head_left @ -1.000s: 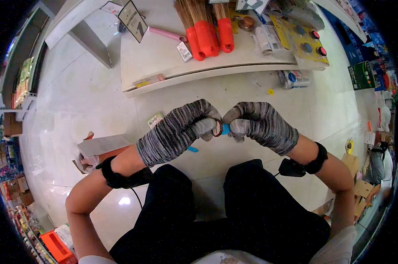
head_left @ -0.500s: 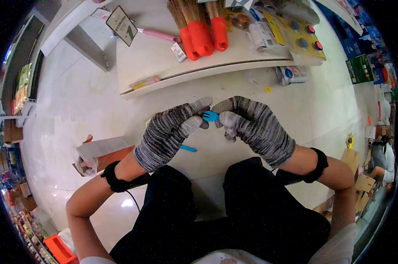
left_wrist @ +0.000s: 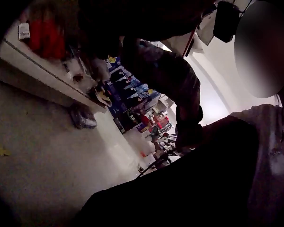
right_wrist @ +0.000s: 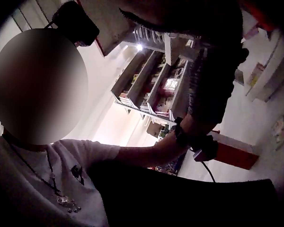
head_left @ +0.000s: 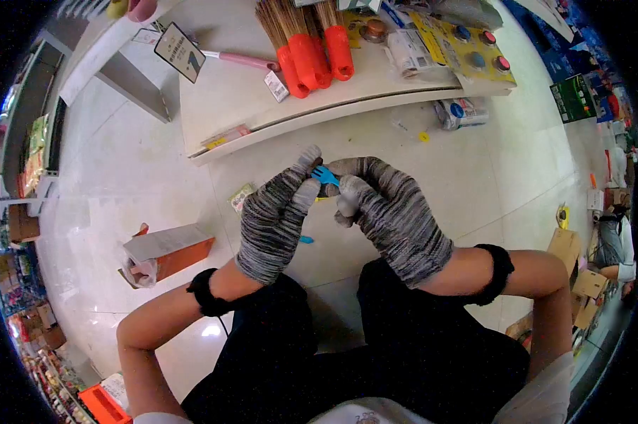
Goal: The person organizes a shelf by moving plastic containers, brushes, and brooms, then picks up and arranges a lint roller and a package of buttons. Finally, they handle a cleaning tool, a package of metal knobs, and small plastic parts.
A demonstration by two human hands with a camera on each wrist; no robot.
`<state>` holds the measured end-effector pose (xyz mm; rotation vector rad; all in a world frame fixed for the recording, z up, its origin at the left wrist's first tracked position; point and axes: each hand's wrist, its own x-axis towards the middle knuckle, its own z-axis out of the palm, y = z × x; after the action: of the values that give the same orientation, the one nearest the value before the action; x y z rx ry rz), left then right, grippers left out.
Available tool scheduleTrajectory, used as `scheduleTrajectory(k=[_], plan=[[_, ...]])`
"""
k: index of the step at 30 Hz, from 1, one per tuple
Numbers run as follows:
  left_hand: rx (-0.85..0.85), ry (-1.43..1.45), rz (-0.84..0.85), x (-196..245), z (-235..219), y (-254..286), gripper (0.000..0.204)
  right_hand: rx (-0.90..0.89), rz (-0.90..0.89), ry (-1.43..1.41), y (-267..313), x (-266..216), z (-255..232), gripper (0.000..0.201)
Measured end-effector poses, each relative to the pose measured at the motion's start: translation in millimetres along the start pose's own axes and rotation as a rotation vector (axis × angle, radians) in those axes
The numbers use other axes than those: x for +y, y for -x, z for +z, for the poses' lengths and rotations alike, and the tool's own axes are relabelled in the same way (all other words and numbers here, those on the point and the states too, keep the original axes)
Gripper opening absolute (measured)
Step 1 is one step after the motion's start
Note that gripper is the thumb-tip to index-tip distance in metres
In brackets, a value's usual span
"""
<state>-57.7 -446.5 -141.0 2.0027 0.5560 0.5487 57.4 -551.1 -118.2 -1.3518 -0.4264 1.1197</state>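
Between both gloved hands, in the head view, is a small blue fork (head_left: 325,175) with short tines. My right hand (head_left: 396,219) pinches its handle end between thumb and forefinger. From the other side my left hand (head_left: 273,226) has its thumb and forefinger at the tines. A small dark brown patch (head_left: 317,163) shows by the left fingertips; I cannot tell what it is. Both hands wear grey-and-black striped knit gloves. Below the left hand a blue strip (head_left: 305,239) shows against the floor. The wrist views are dark and do not show the fork.
Ahead stands a low white shelf (head_left: 220,113) with red-handled brushes (head_left: 308,62), a pink-handled tool (head_left: 245,60) and carded goods (head_left: 467,49). An orange-and-white box (head_left: 169,251) lies on the floor at left. A wrapped pack (head_left: 461,113) lies before the shelf. Cardboard boxes (head_left: 564,249) stand at right.
The hands and the fork have shifted left and slightly up. The fork has turned so that its tines show, and the left forefinger has straightened upward. The head view has shifted a little.
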Motion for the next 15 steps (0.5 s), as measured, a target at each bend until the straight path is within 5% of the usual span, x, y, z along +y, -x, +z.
scheduleTrajectory(k=[6, 15], plan=[[-0.044, 0.034, -0.113, 4, 9, 5, 0.031, 0.098, 0.055, -0.109, 3, 7, 2, 0.016], [-0.077, 0.161, 0.1, -1, 8, -12, 0.045, -0.004, -0.157, -0.003, -14, 4, -11, 0.016]])
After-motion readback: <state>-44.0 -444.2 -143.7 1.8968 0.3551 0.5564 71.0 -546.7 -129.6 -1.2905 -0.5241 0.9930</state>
